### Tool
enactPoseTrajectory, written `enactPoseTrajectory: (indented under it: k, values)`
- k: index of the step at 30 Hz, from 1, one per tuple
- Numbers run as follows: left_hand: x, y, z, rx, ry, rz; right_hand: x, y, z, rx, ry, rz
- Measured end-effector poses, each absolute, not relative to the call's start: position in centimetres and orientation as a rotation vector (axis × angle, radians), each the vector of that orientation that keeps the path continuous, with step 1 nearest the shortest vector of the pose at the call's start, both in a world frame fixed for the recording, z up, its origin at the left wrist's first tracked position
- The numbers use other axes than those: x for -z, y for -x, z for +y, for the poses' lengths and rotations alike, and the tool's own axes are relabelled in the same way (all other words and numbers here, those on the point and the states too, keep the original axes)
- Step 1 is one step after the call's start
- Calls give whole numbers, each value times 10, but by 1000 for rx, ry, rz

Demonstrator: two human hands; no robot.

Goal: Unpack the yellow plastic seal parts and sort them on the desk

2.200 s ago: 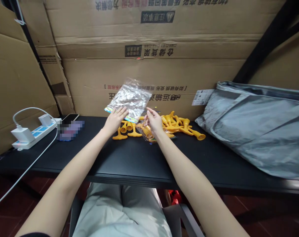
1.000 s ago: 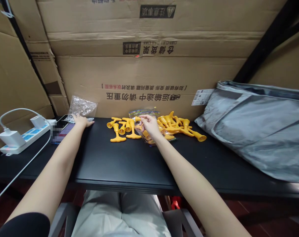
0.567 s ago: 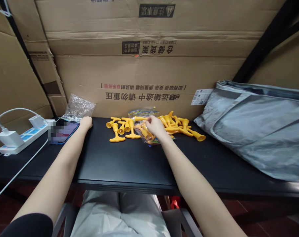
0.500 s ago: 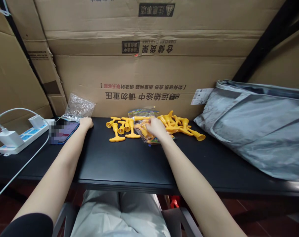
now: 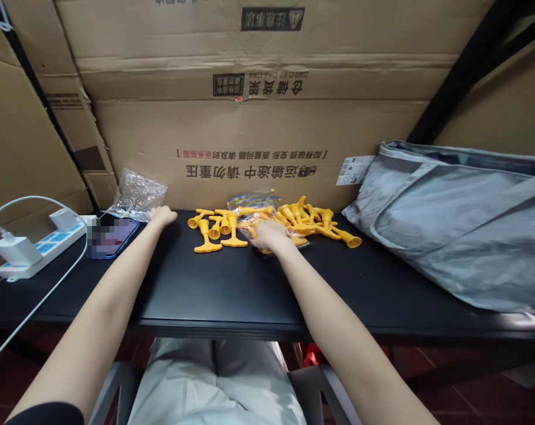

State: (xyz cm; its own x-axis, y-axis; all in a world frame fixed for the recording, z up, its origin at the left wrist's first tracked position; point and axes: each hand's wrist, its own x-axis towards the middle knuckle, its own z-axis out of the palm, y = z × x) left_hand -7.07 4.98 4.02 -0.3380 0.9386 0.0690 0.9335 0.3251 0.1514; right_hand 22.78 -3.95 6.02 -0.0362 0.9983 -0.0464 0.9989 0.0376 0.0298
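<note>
My right hand (image 5: 267, 235) lies palm down on a clear packet of yellow plastic pieces (image 5: 255, 202) at the middle of the black table (image 5: 232, 289), its fingers curled around the packet. Loose yellow T-shaped pieces (image 5: 214, 227) lie just left of it. A larger heap of yellow pieces (image 5: 315, 221) lies to its right. My left hand (image 5: 163, 215) rests on the table with nothing in it, a little right of an empty crinkled clear bag (image 5: 137, 195) that leans on the cardboard.
A phone (image 5: 110, 236) lies left of my left hand. A white power strip (image 5: 32, 248) with chargers and a cable sits at the far left. A big grey bag (image 5: 462, 218) fills the table's right side. Cardboard boxes (image 5: 258, 130) wall in the back.
My left hand carried the clear bag to the left, put it down by the phone and let go. My right hand stayed at the packet and closed down on it.
</note>
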Motion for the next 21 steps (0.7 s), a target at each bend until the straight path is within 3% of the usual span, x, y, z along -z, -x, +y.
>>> enactPoseTrajectory:
  k: [7,13,16,21]
  values:
    - [-51,-13,8,-583,-2339,2015,-60,-230,-41,-66,-2023,2338]
    - [-38,-62,-17,-340,-2819,1359,-62,-255,-38,99,-1923,2543]
    - [-33,-71,-21,-217,-2799,1353,-62,-277,-28,258,-2032,2696]
    - [-32,-73,-17,-192,-2768,1566,-58,-310,-11,41,-2460,2369]
